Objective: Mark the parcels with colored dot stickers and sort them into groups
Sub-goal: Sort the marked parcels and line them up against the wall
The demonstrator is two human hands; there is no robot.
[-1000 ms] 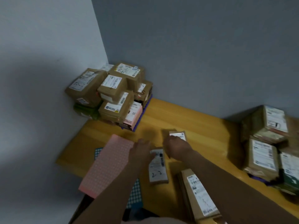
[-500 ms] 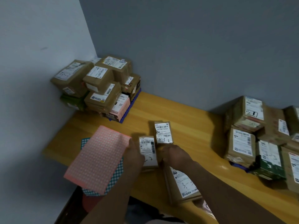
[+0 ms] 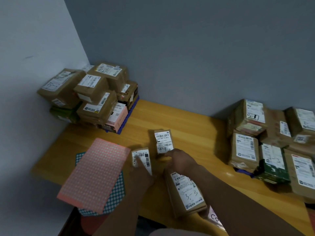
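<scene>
Left hand (image 3: 141, 174): index finger straight, pressing white label of small brown cardboard parcel (image 3: 142, 159) mid yellow wooden bench (image 3: 187, 123). Likely seating dot sticker; grip holds nothing.
Right hand (image 3: 181, 161): fingertips at near end of second small brown parcel (image 3: 162, 142), likely steadying it. Grip pinching or merely touching: cannot tell.
Second parcel's label: handwritten "4-3".
Long brown box (image 3: 185, 193), nearest person: "3-3".
Pink dotted sticker sheet (image 3: 95, 172) just beside left hand, within reach, over teal dotted sheet (image 3: 117, 191).

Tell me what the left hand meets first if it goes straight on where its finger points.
The small parcel: the forefinger of the left hand seems to touch its label. Past it: bare table, then probably the corner stack.
</scene>
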